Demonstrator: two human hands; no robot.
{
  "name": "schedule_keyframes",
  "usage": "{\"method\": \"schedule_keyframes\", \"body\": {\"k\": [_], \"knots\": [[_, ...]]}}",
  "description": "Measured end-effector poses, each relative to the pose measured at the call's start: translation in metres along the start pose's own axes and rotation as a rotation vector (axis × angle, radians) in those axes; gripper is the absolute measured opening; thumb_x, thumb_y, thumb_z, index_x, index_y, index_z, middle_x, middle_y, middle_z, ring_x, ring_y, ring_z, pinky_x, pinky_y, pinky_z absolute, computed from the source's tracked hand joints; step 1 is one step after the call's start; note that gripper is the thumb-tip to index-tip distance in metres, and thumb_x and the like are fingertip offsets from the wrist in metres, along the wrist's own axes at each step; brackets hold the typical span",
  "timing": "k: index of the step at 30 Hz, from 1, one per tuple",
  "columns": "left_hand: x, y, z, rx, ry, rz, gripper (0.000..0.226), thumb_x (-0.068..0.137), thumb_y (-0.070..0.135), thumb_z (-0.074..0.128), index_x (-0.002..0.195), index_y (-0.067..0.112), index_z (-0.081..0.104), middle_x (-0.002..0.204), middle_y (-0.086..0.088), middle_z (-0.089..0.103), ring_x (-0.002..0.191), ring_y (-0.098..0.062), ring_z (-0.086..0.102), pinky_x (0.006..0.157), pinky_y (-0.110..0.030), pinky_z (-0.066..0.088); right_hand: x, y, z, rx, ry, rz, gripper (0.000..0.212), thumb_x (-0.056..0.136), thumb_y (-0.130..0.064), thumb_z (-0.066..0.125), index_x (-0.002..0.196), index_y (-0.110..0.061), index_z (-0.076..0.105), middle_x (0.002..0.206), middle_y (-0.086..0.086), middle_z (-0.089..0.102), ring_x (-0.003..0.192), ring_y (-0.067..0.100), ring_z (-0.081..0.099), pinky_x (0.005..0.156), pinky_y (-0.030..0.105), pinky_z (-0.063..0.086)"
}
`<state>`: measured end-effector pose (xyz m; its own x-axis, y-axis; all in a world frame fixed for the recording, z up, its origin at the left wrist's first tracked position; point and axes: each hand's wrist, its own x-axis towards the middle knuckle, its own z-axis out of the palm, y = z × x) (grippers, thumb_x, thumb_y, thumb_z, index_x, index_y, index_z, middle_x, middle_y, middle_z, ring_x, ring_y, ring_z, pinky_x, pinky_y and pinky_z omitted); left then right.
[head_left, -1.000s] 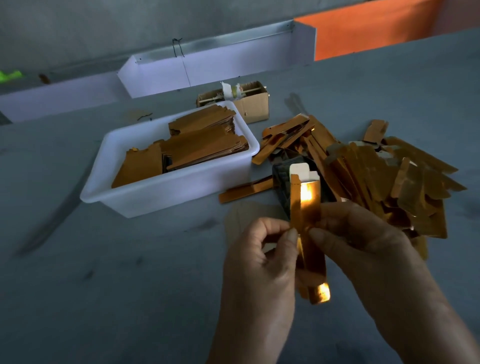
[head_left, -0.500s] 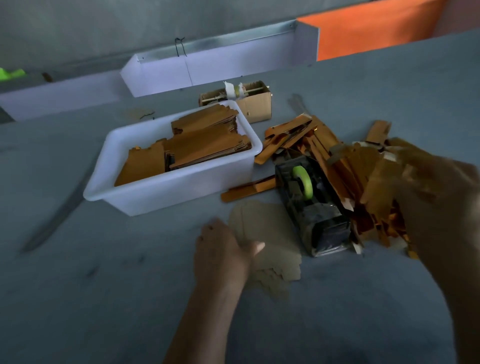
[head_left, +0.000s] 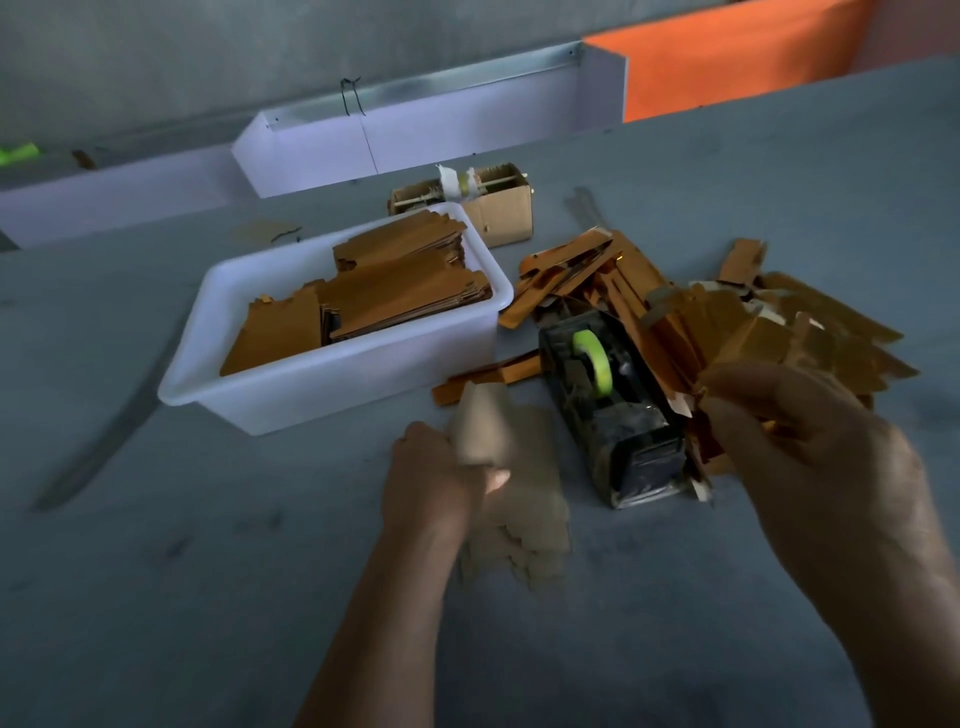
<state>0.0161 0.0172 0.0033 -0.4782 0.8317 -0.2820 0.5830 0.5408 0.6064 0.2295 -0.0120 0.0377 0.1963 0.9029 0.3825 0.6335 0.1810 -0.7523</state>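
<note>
The card blank (head_left: 498, 431) is a pale, flat cut-out. Its far end is tipped up off the small stack of blanks (head_left: 524, 530), which lies on the grey table (head_left: 208, 597) just in front of the person. The left hand (head_left: 431, 478) pinches it at the near-left edge, thumb pressed on top and the other fingers curled underneath. That looks like a grip for peeling one sheet free and leaving the rest flat.

The right hand (head_left: 810, 447) hangs over the near edge of the heap of gold pieces (head_left: 779, 332), its fingers bent toward it. Blur hides whether they pinch a piece or only touch the heap.

Between the hands stands a black tape dispenser (head_left: 623, 431) with a green roll (head_left: 592, 358), its cutter end facing the person. My guess is that it sits there so either hand can reach it. It stands just beside the blanks, and its right side touches the heap.

A white tub (head_left: 332, 395) sits further left, close by the dispenser, with brown stacks of flat card (head_left: 405, 291) laid inside. A small cardboard box (head_left: 498, 213) stands behind it.

Room is tight on the right, where heap and dispenser crowd together. The lifted blank has open table to the left and toward the person — the tub's near wall is the only edge to mind there.
</note>
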Motion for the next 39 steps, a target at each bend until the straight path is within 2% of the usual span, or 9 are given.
{"method": "schedule_keyframes", "body": {"k": [4, 10, 12, 16, 21, 25, 31, 36, 39], "knots": [[-0.002, -0.019, -0.01, -0.261, 0.039, 0.031, 0.049, 0.069, 0.02, 0.084, 0.108, 0.003, 0.059, 0.099, -0.015, 0.067, 0.086, -0.03, 0.066, 0.07, -0.043, 0.059, -0.005, -0.001, 0.0, 0.068, -0.053, 0.034, 0.013, 0.085, -0.019, 0.062, 0.095, -0.026, 0.068, 0.085, -0.021, 0.057, 0.077, -0.023, 0.05, 0.061, -0.006, 0.034], [-0.043, -0.018, -0.028, -0.841, -0.288, 0.091, 0.072, 0.04, 0.032, 0.084, 0.106, 0.01, 0.065, 0.094, -0.007, 0.076, 0.084, -0.022, 0.073, 0.069, -0.029, 0.053, -0.015, -0.017, 0.007, 0.295, -0.302, 0.151, 0.02, 0.073, -0.042, 0.057, 0.089, -0.035, 0.067, 0.077, -0.012, 0.069, 0.073, 0.004, 0.066, 0.066, 0.028, 0.056], [-0.054, -0.013, -0.027, -0.891, -0.357, 0.14, 0.064, 0.041, 0.03, 0.082, 0.1, 0.009, 0.068, 0.092, -0.009, 0.076, 0.08, -0.021, 0.073, 0.061, -0.024, 0.054, -0.02, -0.024, 0.013, 0.339, -0.435, 0.166, 0.035, 0.066, -0.056, 0.054, 0.09, -0.034, 0.066, 0.081, -0.016, 0.069, 0.077, 0.001, 0.066, 0.067, 0.027, 0.056], [-0.067, -0.008, -0.025, -0.853, -0.396, 0.213, 0.046, 0.044, 0.033, 0.08, 0.087, 0.018, 0.075, 0.086, -0.008, 0.076, 0.071, -0.014, 0.071, 0.053, -0.017, 0.049, -0.027, -0.025, 0.024, 0.531, -0.556, 0.314, 0.01, 0.08, -0.025, 0.066, 0.089, -0.023, 0.069, 0.076, -0.005, 0.071, 0.069, 0.006, 0.066, 0.059, 0.019, 0.052], [-0.071, -0.003, -0.025, -0.715, -0.373, 0.262, 0.04, 0.054, 0.035, 0.086, 0.091, 0.027, 0.074, 0.086, -0.001, 0.076, 0.078, -0.017, 0.073, 0.067, -0.027, 0.052, -0.027, -0.019, 0.023, 0.585, -0.635, 0.342, 0.016, 0.085, -0.009, 0.062, 0.084, -0.022, 0.069, 0.073, -0.004, 0.07, 0.061, 0.004, 0.062, 0.055, 0.015, 0.05], [-0.072, -0.001, -0.018, -0.69, -0.297, 0.249, 0.026, 0.067, 0.024, 0.081, 0.091, 0.027, 0.073, 0.084, 0.002, 0.076, 0.08, -0.016, 0.073, 0.071, -0.033, 0.054, -0.028, -0.02, 0.021, 0.527, -0.666, 0.313, 0.017, 0.085, -0.011, 0.062, 0.082, -0.027, 0.068, 0.071, -0.01, 0.069, 0.06, 0.003, 0.061, 0.054, 0.014, 0.049], [-0.076, 0.001, -0.006, -0.639, -0.152, 0.248, 0.014, 0.075, 0.021, 0.079, 0.085, 0.028, 0.073, 0.076, 0.005, 0.074, 0.071, -0.011, 0.07, 0.062, -0.03, 0.053, -0.038, -0.029, 0.026, 0.13, -0.363, 0.089, 0.016, 0.073, -0.04, 0.063, 0.079, -0.03, 0.053, 0.063, -0.014, 0.059, 0.073, -0.01, 0.054, 0.058, 0.007, 0.042], [-0.083, 0.007, -0.003, -0.643, -0.173, 0.272, 0.017, 0.065, 0.033, 0.066, 0.078, 0.022, 0.069, 0.067, -0.004, 0.07, 0.059, -0.019, 0.065, 0.053, -0.034, 0.054, -0.041, -0.04, 0.026, 0.471, -0.463, 0.181, 0.041, 0.066, -0.06, 0.055, 0.084, -0.022, 0.053, 0.067, -0.002, 0.07, 0.055, 0.011, 0.067, 0.053, 0.025, 0.054], [-0.086, 0.007, -0.005, -0.6, -0.231, 0.364, 0.023, 0.084, 0.043, 0.064, 0.079, 0.02, 0.067, 0.067, 0.0, 0.068, 0.062, -0.013, 0.064, 0.055, -0.025, 0.052, -0.04, -0.034, 0.026, 0.556, -0.484, 0.173, 0.04, 0.073, -0.055, 0.049, 0.087, -0.018, 0.058, 0.071, 0.001, 0.072, 0.062, 0.015, 0.07, 0.059, 0.031, 0.058]]}}
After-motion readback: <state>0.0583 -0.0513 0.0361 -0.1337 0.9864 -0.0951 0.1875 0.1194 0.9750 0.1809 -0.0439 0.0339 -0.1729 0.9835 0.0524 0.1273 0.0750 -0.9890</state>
